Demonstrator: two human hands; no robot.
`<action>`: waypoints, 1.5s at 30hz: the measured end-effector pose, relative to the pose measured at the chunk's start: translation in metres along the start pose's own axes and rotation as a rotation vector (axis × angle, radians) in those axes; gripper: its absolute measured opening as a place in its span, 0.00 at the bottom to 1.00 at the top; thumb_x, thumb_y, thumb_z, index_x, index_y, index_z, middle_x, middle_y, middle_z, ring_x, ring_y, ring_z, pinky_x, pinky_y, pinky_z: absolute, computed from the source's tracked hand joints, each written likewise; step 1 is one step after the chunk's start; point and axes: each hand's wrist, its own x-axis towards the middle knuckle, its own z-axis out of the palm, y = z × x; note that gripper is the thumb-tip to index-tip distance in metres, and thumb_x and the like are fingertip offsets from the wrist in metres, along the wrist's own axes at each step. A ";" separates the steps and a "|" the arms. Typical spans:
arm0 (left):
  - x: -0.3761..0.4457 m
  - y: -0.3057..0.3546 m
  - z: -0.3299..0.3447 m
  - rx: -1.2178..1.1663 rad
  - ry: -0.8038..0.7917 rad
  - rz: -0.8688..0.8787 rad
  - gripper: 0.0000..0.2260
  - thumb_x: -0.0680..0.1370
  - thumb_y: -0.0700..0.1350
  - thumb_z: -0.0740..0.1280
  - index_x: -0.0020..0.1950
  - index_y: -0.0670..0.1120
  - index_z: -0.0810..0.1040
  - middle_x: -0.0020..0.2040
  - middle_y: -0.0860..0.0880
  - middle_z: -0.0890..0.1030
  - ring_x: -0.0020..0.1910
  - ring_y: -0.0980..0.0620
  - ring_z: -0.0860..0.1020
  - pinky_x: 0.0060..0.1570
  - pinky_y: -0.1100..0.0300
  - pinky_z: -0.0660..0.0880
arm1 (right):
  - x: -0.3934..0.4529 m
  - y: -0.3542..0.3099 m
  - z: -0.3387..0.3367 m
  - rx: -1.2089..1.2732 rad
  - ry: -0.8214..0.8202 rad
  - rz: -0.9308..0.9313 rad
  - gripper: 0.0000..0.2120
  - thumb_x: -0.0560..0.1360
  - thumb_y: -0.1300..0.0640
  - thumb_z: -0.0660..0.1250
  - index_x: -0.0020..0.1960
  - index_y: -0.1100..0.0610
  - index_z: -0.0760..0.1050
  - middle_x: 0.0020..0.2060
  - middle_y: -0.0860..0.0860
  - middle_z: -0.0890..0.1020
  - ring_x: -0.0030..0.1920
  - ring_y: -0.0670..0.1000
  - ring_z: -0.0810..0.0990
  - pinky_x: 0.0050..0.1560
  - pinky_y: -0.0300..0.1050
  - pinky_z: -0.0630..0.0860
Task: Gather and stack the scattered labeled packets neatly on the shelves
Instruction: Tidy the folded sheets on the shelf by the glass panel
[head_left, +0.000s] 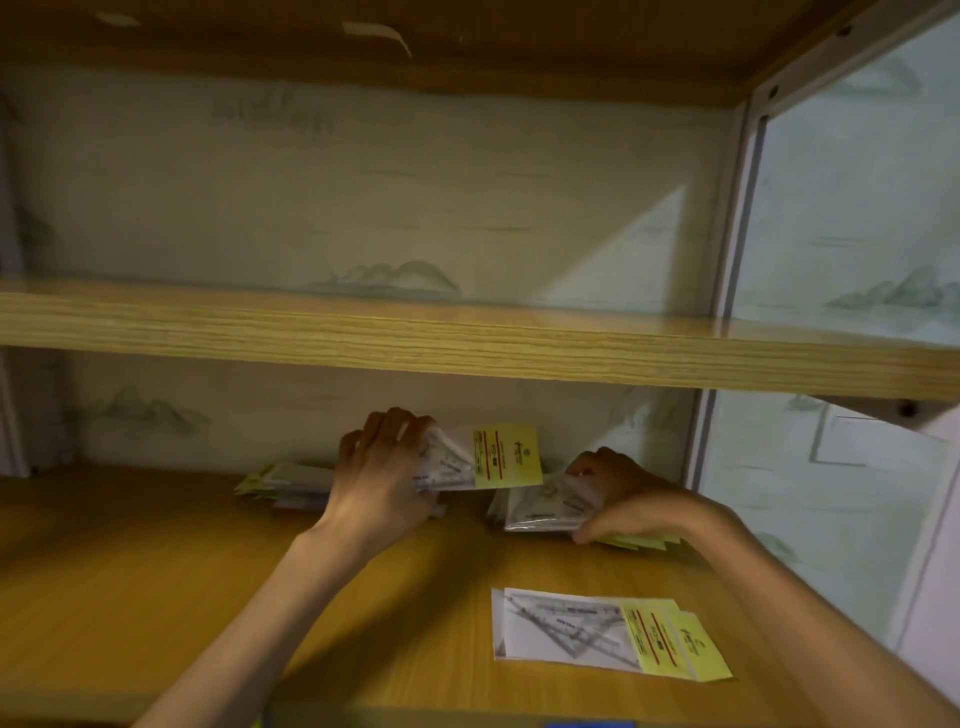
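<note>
My left hand (382, 470) grips a bunch of clear packets with yellow labels (506, 457), held on edge above the lower shelf (156, 571). Behind that hand lies a flat pile of packets (283, 483) at the back of the shelf. My right hand (618, 499) holds another pile of packets (545, 506) that rests on the shelf to the right, thumb under its front edge. Two overlapping packets (597, 631) with triangle rulers inside lie flat near the front right of the shelf.
An upper wooden shelf (467, 338) runs across just above my hands. A white metal upright (727, 260) bounds the shelf on the right. Patterned wallpaper (363, 197) backs the shelves.
</note>
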 end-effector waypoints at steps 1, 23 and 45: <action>0.001 0.002 -0.001 -0.021 -0.012 -0.007 0.35 0.64 0.56 0.77 0.68 0.55 0.69 0.65 0.52 0.69 0.66 0.48 0.67 0.62 0.48 0.68 | -0.005 -0.002 -0.002 0.002 0.004 -0.021 0.39 0.67 0.46 0.79 0.72 0.45 0.63 0.64 0.45 0.67 0.66 0.49 0.67 0.64 0.47 0.71; -0.015 0.030 0.001 -0.114 -0.002 -0.026 0.31 0.66 0.47 0.74 0.68 0.53 0.70 0.65 0.49 0.70 0.66 0.44 0.66 0.51 0.47 0.76 | -0.081 -0.007 0.013 -0.022 -0.283 -0.212 0.29 0.72 0.37 0.71 0.71 0.39 0.66 0.64 0.40 0.68 0.63 0.42 0.66 0.66 0.47 0.69; -0.022 0.054 -0.001 -0.078 -0.054 0.072 0.33 0.64 0.52 0.75 0.68 0.56 0.70 0.61 0.52 0.69 0.63 0.49 0.68 0.52 0.52 0.74 | -0.097 -0.029 -0.004 -0.043 0.567 -0.268 0.14 0.71 0.46 0.73 0.54 0.46 0.77 0.50 0.43 0.77 0.51 0.43 0.74 0.54 0.45 0.72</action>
